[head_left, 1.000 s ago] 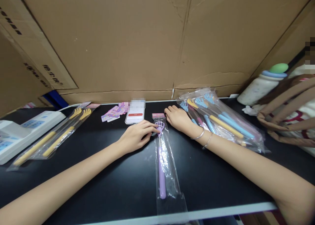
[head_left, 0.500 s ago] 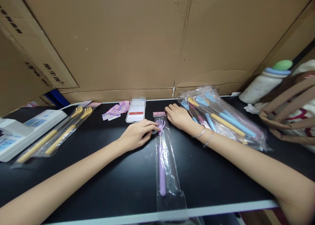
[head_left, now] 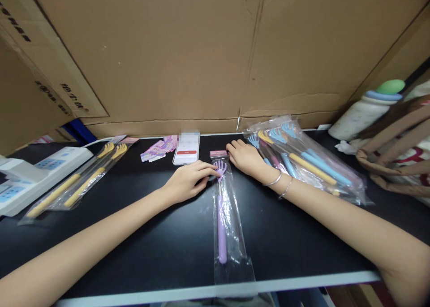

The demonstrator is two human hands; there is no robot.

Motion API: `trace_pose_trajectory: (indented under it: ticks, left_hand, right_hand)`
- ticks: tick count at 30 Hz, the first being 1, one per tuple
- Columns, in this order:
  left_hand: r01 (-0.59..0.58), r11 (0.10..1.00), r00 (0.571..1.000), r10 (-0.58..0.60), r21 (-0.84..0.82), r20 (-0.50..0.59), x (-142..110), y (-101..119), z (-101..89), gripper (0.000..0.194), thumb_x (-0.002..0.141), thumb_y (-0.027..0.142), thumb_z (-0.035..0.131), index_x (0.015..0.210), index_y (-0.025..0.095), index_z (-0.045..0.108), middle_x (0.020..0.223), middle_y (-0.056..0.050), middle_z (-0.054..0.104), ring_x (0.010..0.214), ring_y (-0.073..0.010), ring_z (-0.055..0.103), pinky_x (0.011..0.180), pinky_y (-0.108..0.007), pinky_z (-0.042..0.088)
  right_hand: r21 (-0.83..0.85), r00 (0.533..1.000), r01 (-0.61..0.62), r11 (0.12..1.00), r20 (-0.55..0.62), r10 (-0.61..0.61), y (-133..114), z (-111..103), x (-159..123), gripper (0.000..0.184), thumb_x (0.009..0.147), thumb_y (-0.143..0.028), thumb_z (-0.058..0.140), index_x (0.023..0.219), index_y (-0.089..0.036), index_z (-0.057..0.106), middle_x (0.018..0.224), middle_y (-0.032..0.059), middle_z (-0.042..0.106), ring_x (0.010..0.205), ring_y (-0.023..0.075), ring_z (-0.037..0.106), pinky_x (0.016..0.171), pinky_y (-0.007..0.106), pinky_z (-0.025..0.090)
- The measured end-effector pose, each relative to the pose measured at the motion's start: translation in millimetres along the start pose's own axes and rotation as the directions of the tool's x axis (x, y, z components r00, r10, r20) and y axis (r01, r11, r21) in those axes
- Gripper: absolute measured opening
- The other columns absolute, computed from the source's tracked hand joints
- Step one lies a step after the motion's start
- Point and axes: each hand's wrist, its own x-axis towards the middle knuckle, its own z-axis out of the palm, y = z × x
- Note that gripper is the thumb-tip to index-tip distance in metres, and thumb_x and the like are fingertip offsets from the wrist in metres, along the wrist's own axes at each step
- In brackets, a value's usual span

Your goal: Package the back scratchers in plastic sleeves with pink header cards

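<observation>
A purple back scratcher with a claw-shaped head lies lengthwise in a clear plastic sleeve, whose pink header card is at the far end. My left hand rests from the left with its fingers stretched out, fingertips touching the sleeve over the claw head. It is open and grips nothing. On the other side, my right hand lies on the table, palm down and loosely bent, fingertips beside the header card. Nothing shows in it. Two bracelets circle the right wrist.
Bagged blue, yellow and pink back scratchers lie at right. Two bagged yellow ones lie left, beside a white power strip. Purple cards and a phone sit behind. A bottle and brown-handled bag stand right; a cardboard wall rises behind.
The whole view has shifted very slightly. Both hands and the purple back scratcher keep the same places relative to each other.
</observation>
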Motion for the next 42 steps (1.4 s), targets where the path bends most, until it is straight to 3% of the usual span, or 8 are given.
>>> trace_pose_trajectory:
  ticks: [34, 38, 42]
  left_hand:
    - [-0.008, 1.0, 1.0, 0.008, 0.028, 0.007, 0.2, 2.0, -0.8, 0.033, 0.088, 0.013, 0.04, 0.113, 0.024, 0.059, 0.117, -0.002, 0.061, 0.104, -0.0136, 0.057, 0.086, -0.028, 0.049]
    - [-0.071, 0.984, 0.997, 0.072, 0.161, -0.003, 2.2, 5.6, -1.9, 0.03, 0.089, 0.014, 0.04, 0.111, 0.022, 0.059, 0.116, -0.002, 0.062, 0.105, -0.0144, 0.056, 0.085, -0.028, 0.049]
    - [-0.26, 0.879, 0.961, 0.275, 0.401, 0.021, 1.5, 8.2, -5.8, 0.027, 0.092, 0.021, 0.043, 0.114, 0.02, 0.058, 0.12, -0.003, 0.062, 0.108, -0.0174, 0.056, 0.089, -0.031, 0.047]
  right_hand:
    - [0.008, 1.0, 0.004, 1.0, 0.025, -0.004, 0.2, -2.0, 0.3, 0.024, 0.091, -0.02, 0.036, 0.102, -0.012, 0.055, 0.1, 0.0116, 0.058, 0.093, 0.0224, 0.048, 0.07, 0.029, 0.033]
    - [0.005, 1.0, 0.001, 1.0, 0.02, -0.001, 0.1, -2.0, 0.2, 0.025, 0.092, -0.021, 0.034, 0.102, -0.012, 0.055, 0.099, 0.012, 0.059, 0.092, 0.0222, 0.048, 0.07, 0.029, 0.033]
    - [0.002, 1.0, 0.012, 1.0, 0.018, -0.012, 0.0, -2.6, -0.4, 0.024, 0.091, -0.02, 0.035, 0.1, -0.012, 0.055, 0.098, 0.0115, 0.059, 0.091, 0.022, 0.049, 0.07, 0.029, 0.033]
